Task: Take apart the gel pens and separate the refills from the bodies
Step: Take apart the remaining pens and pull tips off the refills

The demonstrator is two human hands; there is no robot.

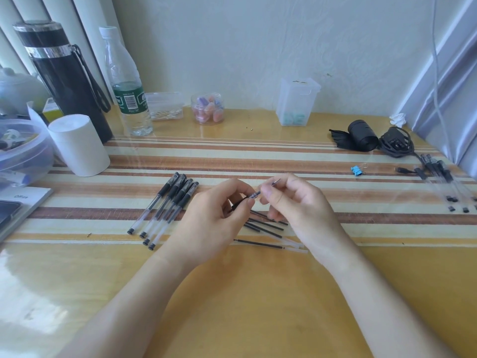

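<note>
Centre of view, above the yellow tabletop (232, 293) with brown and cream stripes: one gel pen with clear barrel and black rubber grip (254, 195), held off the surface between both hands, tilted, metal tip pointing up and to the right.

Left hand (214, 218): fingers curled, thumb and fingertips pinching the pen at its black grip section. Rear of the barrel hidden behind the palm.

Right hand (291, 202): fingers curled, pinching the tip end of the same pen, point just clear of the fingertips. Cannot tell whether the tip section is loosened or fully seated.

Directly below and between the hands: several thin black-filled refills (265, 226), lying loose on the tabletop, roughly parallel, partly covered by the right hand.

Left of the left hand: four assembled gel pens with clear barrels and black grips (167, 208), side by side, touching, slanted with end plugs toward the near edge.

Far right edge: cluster of clear pen bodies with black fittings (444, 182), well apart from the refills; detail blurred.

Also on the tabletop: small blue binder clip (357, 170) between the hands and the bodies; black rolled strap (361, 135) beside a coiled black cable (396, 144); clear round jar of pastel pieces (207, 108); clear square plastic box (296, 102); clear water bottle with green label (129, 86); tall black flask (64, 78); white paper roll (78, 146), upright.
</note>
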